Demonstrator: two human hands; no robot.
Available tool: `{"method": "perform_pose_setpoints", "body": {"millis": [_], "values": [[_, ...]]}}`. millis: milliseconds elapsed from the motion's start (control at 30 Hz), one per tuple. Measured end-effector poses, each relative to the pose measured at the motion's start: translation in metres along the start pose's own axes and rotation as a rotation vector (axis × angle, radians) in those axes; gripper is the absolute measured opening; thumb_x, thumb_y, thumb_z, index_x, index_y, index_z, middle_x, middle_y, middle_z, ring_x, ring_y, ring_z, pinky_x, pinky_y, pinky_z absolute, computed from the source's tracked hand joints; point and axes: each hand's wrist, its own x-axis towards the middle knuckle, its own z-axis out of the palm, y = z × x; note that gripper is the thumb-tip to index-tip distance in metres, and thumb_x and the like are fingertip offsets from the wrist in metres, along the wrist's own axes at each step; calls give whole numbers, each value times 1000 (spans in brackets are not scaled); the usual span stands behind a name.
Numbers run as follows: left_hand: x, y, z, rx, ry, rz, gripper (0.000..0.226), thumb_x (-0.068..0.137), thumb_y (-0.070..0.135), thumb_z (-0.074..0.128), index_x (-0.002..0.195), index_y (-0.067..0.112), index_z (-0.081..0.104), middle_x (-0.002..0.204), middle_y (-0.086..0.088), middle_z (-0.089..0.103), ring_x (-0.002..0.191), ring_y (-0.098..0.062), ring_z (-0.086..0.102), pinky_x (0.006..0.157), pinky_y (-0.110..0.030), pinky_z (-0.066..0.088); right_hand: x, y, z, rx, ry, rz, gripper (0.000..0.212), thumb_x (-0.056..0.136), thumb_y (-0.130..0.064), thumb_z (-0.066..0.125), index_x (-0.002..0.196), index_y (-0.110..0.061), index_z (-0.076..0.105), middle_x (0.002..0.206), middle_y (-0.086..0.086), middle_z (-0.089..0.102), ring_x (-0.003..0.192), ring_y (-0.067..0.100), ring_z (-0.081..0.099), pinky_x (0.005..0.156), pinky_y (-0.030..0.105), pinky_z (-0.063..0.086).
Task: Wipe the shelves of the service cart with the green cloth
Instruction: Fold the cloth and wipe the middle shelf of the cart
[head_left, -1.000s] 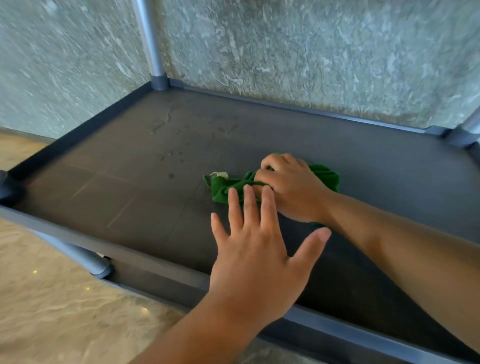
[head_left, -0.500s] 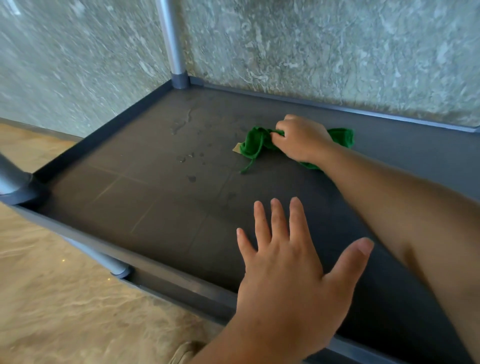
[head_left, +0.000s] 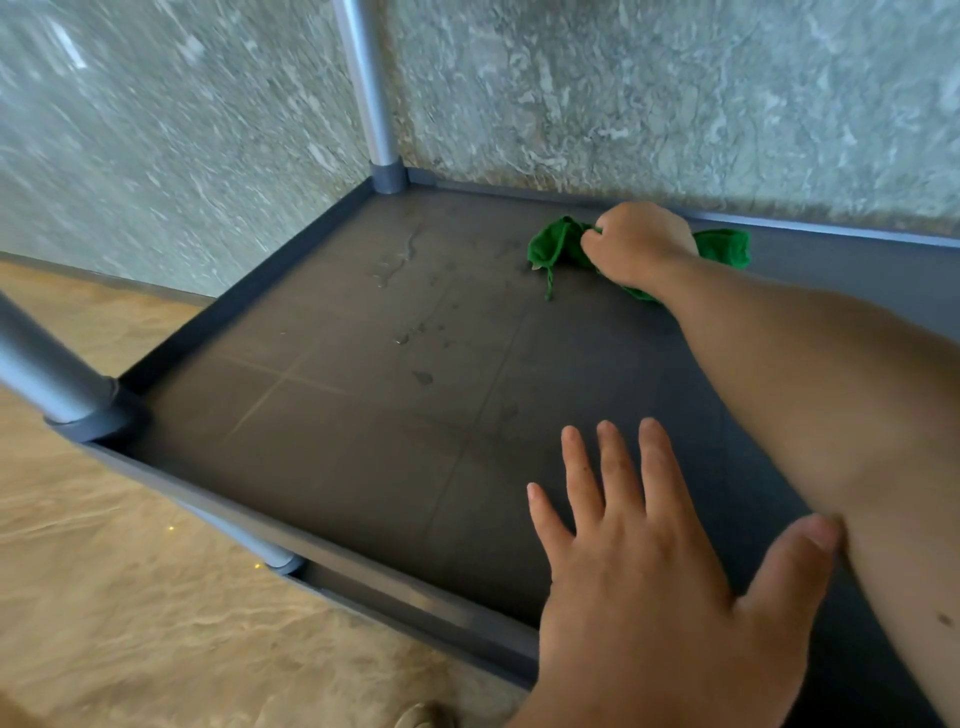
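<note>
The dark grey shelf (head_left: 332, 447) of the service cart fills the head view, with a raised rim all round. The crumpled green cloth (head_left: 553, 244) lies near the shelf's far rim, and my right hand (head_left: 636, 241) is closed on it, pressing it to the surface. Part of the cloth sticks out on both sides of that hand. My left hand (head_left: 660, 577) hovers flat, fingers spread, over the near part of the shelf, holding nothing. Water drops and streaks (head_left: 410, 338) lie on the shelf left of the cloth.
A metal post (head_left: 366, 88) rises at the shelf's far left corner and another (head_left: 47, 369) at the near left corner. A marbled grey-green wall (head_left: 675, 93) stands right behind the cart. Beige stone floor (head_left: 104, 571) lies to the left and below.
My right hand has pushed the green cloth away from me, from mid-shelf to near the far rim. My left hand stays spread over the near part of the shelf.
</note>
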Motion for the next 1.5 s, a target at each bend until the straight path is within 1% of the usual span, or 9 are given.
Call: {"method": "perform_pose_setpoints", "body": {"millis": [300, 700, 833, 967, 1133, 1233, 1300, 1367, 1500], "values": [[-5, -6, 3, -59, 287, 44, 89, 78, 74, 9, 155, 34, -11, 165, 14, -12, 144, -5, -33, 117, -44, -20, -25, 4, -5, -22, -174, -99, 59, 103, -56, 30, 146, -18, 43, 155, 10, 34, 140, 37, 31, 108, 54, 32], [-12, -4, 14, -112, 614, 149, 76, 87, 59, 21, 153, 23, 28, 160, 7, 28, 153, -12, -1, 123, -50, -2, -156, 8, -29, 124, -215, -415, 42, 104, -44, 36, 118, -15, 62, 127, 4, 58, 119, 28, 47, 100, 50, 40], [-11, 0, 17, -37, 628, 142, 79, 88, 63, 22, 153, 20, 29, 160, 3, 29, 153, -16, 2, 123, -51, -1, -193, 9, -39, 230, -222, -503, 41, 93, -53, 26, 85, -27, 57, 86, -12, 55, 91, 16, 51, 86, 48, 46], [-9, 2, 18, 13, 624, 136, 90, 87, 79, 16, 154, 20, 28, 161, 0, 28, 153, -18, 5, 123, -52, 0, -226, 4, -54, 351, -311, -529, 46, 91, -54, 30, 83, -23, 63, 77, -9, 60, 75, 11, 57, 71, 46, 48], [-12, 1, 11, -56, 523, 170, 95, 82, 81, 20, 154, 20, 29, 162, -1, 26, 153, -18, 6, 124, -50, 1, -265, 2, -70, 834, -529, -386, 29, 99, -27, 49, 87, -10, 69, 82, 2, 69, 81, 24, 66, 83, 54, 52], [-12, -11, -7, -100, 437, 171, 97, 80, 81, 20, 154, 19, 30, 161, -3, 30, 151, -20, 15, 122, -50, 13, -275, -7, -74, 893, -526, -303, 22, 101, -25, 52, 90, -30, 71, 91, -8, 70, 92, 13, 65, 94, 52, 50], [-10, -35, -28, 54, 426, 197, 97, 81, 81, 19, 154, 18, 29, 160, -5, 31, 150, -23, 19, 121, -50, 17, -277, -15, -67, 592, -392, -263, 16, 99, -36, 56, 112, -43, 62, 126, -13, 62, 127, 11, 51, 115, 50, 33], [-5, -73, -55, 287, 442, 194, 98, 82, 81, 19, 154, 16, 29, 160, -8, 31, 151, -27, 19, 121, -51, 17, -277, -18, -59, 150, -257, -217, 56, 90, -63, 54, 141, -42, 44, 164, -1, 20, 153, 24, 3, 121, 56, -3], [12, -144, -112, 482, 427, 73, 105, 78, 87, 17, 154, 15, 27, 161, -11, 28, 152, -30, 12, 122, -54, 11, -270, -24, -63, 112, -334, 116, 116, 53, -100, 40, 154, -50, 12, 165, -4, -20, 150, 30, -25, 116, 64, -9]]}}
